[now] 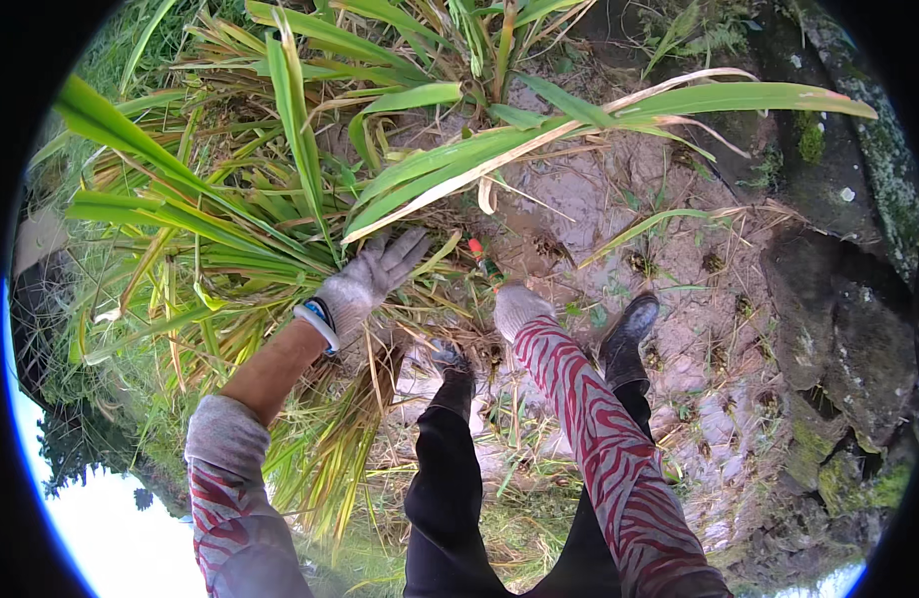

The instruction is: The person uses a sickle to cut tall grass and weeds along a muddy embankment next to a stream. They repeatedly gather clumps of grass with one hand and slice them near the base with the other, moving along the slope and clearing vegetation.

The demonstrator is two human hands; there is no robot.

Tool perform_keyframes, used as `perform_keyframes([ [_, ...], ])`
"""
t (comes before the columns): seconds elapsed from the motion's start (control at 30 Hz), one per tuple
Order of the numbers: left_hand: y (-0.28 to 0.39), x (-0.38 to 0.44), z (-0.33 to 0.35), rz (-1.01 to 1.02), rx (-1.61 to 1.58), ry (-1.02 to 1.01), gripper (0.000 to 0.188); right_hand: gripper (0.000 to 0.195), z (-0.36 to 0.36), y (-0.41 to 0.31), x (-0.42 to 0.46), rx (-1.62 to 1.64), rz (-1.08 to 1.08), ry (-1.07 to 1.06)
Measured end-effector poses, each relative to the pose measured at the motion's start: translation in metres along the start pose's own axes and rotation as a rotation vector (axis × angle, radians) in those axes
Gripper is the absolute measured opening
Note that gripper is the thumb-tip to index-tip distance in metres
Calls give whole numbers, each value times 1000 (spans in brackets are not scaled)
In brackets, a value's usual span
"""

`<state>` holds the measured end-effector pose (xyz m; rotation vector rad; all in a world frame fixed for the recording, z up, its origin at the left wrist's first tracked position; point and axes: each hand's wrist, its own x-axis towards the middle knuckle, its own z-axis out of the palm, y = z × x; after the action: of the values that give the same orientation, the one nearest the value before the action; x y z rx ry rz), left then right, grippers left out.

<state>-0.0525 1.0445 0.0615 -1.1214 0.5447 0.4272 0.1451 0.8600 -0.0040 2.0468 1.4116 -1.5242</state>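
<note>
My left hand [377,273], in a pale grey knit glove, is spread with fingers apart against the base of long strap-like green leaves [235,239]. A white band and a blue band circle its wrist. My right hand [523,306], gloved too, points down and is closed around a slim handle [489,267] with an orange end and a dark green part. Its fingers are mostly hidden, and no blade can be made out. Broad green leaves with a dry, tan edge [459,168] arch over the ground just ahead of both hands.
My dark boots [630,329] stand on wet, muddy ground [684,359] strewn with dry stalks. Mossy rocks [841,336] form an edge on the right. More leafy clumps [400,52] grow ahead. A heap of yellow-green leaves [340,448] lies beside my left leg.
</note>
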Motion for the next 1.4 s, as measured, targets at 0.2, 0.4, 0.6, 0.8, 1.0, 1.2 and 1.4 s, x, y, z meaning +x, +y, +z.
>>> perform_keyframes([
  [0.2,33,29,17,-21,-1354,-232,39,30,25,-25,-43,456,189,131],
  [0.4,-17,-51,4,-233,-1756,-342,8,29,37,-7,-237,683,222,64],
  [0.6,-78,-178,33,-296,-2109,-696,12,24,-28,-94,-264,1094,214,-79],
  [0.8,-133,-363,49,-686,-2205,-818,16,22,-77,-214,-359,996,108,-38],
  [1.0,-186,-502,-26,-861,-2308,-1222,15,17,-110,-291,-390,1241,-121,-33],
  [1.2,-242,-602,-161,-1257,-2083,-2031,17,14,-144,-259,-439,1244,-174,-77],
  [1.4,-334,-604,-298,-1423,-1755,-2487,17,15,-155,-149,-420,1089,-183,59],
])
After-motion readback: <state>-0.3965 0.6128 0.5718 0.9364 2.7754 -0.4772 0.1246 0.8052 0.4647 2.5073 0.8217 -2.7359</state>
